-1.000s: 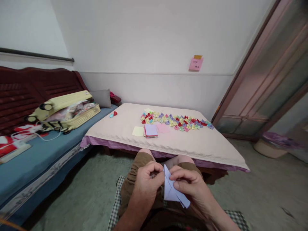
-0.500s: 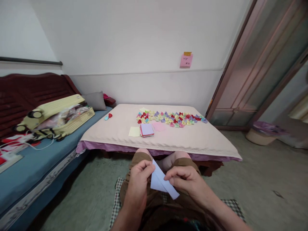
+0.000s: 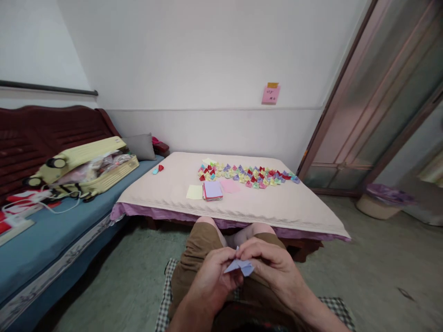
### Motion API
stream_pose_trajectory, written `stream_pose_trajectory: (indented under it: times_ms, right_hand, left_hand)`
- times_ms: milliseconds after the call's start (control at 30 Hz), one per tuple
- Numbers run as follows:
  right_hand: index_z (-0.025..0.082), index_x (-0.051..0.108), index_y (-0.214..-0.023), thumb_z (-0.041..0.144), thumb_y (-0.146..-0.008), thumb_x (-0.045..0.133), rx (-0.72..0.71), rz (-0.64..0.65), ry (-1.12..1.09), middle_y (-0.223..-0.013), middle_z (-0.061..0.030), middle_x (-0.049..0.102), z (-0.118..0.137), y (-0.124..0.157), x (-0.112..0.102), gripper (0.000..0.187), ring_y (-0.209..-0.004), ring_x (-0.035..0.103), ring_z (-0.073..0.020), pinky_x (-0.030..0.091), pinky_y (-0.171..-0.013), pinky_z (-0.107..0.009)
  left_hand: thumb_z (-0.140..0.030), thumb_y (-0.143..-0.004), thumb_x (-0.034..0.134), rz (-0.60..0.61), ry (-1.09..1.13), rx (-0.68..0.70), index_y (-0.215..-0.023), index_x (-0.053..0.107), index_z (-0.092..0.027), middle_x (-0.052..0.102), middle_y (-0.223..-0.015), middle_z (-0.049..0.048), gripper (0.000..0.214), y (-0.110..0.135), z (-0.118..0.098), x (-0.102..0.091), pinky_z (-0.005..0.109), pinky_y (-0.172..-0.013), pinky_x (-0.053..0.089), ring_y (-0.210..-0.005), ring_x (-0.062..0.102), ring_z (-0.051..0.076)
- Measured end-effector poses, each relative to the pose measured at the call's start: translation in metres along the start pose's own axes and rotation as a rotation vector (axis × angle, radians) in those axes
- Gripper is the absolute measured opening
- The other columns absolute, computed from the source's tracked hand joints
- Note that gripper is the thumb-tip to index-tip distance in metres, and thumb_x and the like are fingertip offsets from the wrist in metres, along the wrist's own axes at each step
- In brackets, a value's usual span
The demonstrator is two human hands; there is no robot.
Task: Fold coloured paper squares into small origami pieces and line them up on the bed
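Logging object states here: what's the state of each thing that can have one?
Purple paper: folded, held
Left hand: closed on it
Right hand: closed on it
Small paper pieces: folded, spread out
Paper stack: lying flat
Yellow sheet: lying flat
Suitcase: partly open, packed
Pink note: taped up
Bin: lined

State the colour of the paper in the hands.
The folded paper is pale lavender-blue; head view.

Past the fingers [image 3: 256, 250], a low table [image 3: 302, 250] is wearing a pale cloth [image 3: 270, 207], with a white wall [image 3: 194, 64] standing behind. A blue seat [image 3: 83, 226] is resting left of the fingers, a tall pinkish door [image 3: 348, 133] is standing right, and gray-green floor [image 3: 138, 269] is spreading below.
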State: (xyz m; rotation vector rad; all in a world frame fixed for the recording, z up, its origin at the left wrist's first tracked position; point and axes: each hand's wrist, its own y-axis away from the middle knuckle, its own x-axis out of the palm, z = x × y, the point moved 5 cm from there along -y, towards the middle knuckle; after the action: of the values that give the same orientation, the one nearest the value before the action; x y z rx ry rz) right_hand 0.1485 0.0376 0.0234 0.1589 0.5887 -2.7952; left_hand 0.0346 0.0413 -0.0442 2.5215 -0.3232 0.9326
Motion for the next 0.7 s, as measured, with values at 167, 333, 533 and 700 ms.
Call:
stream_pose_trajectory:
  times_ms: [167, 333, 533, 700]
  right_hand:
    - [0.019, 0.073, -0.072, 0.028, -0.07, 0.073, 0.171, -0.271, 0.049, -0.064, -0.0011, 0.066, -0.009, 0.001, -0.013, 0.009, -0.057, 0.056, -0.0157, 0.046, -0.053, -0.025]
    - [0.018, 0.074, -0.073, 0.028, -0.066, 0.075, 0.242, -0.333, 0.005, -0.061, -0.001, 0.067, -0.018, 0.003, -0.007, 0.012, -0.055, 0.056, -0.0149, 0.045, -0.05, -0.023]
    - [0.02, 0.074, -0.078, 0.025, -0.071, 0.072, 0.155, -0.295, 0.03, -0.067, -0.0023, 0.07, -0.016, 0.004, 0.009, 0.009, -0.059, 0.061, -0.0159, 0.047, -0.054, -0.022]
    - [0.02, 0.074, -0.08, 0.025, -0.076, 0.069, 0.082, -0.269, 0.128, -0.067, -0.0021, 0.069, -0.016, 0.004, 0.012, 0.009, -0.06, 0.061, -0.0162, 0.047, -0.055, -0.022]
  left_hand:
    - [-0.033, -0.073, 0.068, -0.226, -0.218, 0.362, -0.071, 0.059, -0.016, 0.055, -0.066, -0.0009, 0.019, 0.004, -0.022, -0.006, 0.022, -0.057, 0.042, -0.061, 0.051, 0.012]
    - [-0.021, -0.076, 0.063, -0.428, -0.698, 0.941, -0.077, 0.063, -0.019, 0.063, -0.094, 0.0053, 0.002, 0.04, -0.051, 0.003, 0.031, -0.084, 0.045, -0.094, 0.058, 0.02]
    - [-0.015, -0.077, 0.061, -0.505, -1.036, 1.033, -0.086, 0.068, -0.021, 0.066, -0.1, 0.0063, 0.013, 0.051, -0.049, 0.016, 0.031, -0.085, 0.048, -0.096, 0.062, 0.021]
    - [-0.014, -0.075, 0.064, -0.52, -1.037, 1.037, -0.087, 0.069, -0.021, 0.065, -0.1, 0.0068, 0.014, 0.044, -0.047, 0.013, 0.031, -0.086, 0.048, -0.097, 0.062, 0.022]
